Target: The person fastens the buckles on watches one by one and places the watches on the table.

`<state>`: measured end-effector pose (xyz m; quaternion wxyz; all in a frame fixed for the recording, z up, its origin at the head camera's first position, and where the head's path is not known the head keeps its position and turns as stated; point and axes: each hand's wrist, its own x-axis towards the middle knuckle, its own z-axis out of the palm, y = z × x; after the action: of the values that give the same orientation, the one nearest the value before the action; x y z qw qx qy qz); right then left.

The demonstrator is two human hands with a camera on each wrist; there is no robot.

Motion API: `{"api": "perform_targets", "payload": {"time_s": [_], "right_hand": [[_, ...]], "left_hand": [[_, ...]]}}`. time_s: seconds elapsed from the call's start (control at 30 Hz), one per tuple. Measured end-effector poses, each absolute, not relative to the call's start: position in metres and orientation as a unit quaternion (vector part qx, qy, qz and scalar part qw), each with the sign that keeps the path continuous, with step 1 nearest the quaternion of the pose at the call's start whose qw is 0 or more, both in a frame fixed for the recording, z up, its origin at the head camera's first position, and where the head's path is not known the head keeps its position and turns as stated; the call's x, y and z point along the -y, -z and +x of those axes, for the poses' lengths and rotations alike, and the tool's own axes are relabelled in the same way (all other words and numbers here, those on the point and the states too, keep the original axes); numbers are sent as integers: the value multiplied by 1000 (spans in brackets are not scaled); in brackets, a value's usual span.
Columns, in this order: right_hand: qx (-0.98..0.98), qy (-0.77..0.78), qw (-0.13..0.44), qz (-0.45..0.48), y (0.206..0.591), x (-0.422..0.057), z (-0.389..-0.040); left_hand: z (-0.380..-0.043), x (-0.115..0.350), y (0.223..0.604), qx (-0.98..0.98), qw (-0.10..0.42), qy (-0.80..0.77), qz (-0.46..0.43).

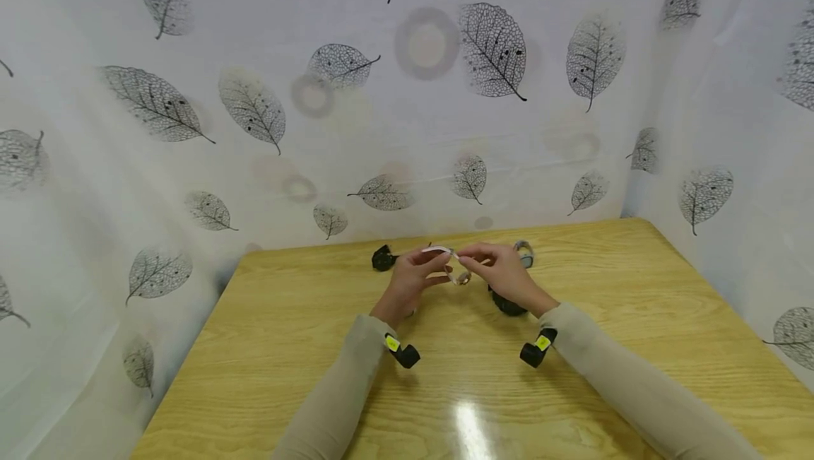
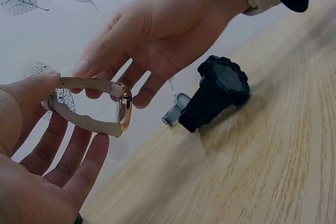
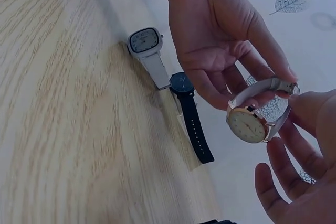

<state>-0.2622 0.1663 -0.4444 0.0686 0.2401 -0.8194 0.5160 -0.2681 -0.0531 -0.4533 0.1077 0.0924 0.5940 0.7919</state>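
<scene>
Both hands hold a wristwatch (image 1: 462,279) with a rose-gold case and a pale strap, raised above the wooden table. Its round light dial (image 3: 247,126) faces the right wrist camera, and the strap is bent into a loop. My left hand (image 1: 412,280) pinches the strap near its buckle, with other fingers under the band. From the other side, my right hand (image 1: 505,278) pinches the strap end between thumb and fingers. In the left wrist view, the strap (image 2: 89,83) runs from the left thumb to the case, the right hand (image 2: 163,30) just above it.
On the wooden table (image 1: 286,347), a chunky black watch (image 2: 226,82) lies below my right hand, with a grey watch (image 1: 525,254) behind it. Left of my hands lie a slim black watch (image 3: 181,83) and a white square-faced watch (image 3: 144,41). Leaf-print curtains surround the table.
</scene>
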Motion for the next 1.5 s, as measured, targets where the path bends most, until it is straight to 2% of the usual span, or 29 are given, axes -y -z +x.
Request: {"api": "perform_targets", "payload": {"time_s": [0.6,1.0,1.23,1.5], "right_hand": [[803,-547,91,219,445,-157,-260],[828,-508,67,227,426,-160,-270],[847,-467,24,254,407,-149,-279],[854,-444,28,270,407,-136,-281]], "left_hand": [[-267,48,458,-604,108,-783,103],[-270,45,458,-611,81,-782,95],[-273,45,459,-638,60,-762,94],[-276,42,462,-667,27,-737,107]]}}
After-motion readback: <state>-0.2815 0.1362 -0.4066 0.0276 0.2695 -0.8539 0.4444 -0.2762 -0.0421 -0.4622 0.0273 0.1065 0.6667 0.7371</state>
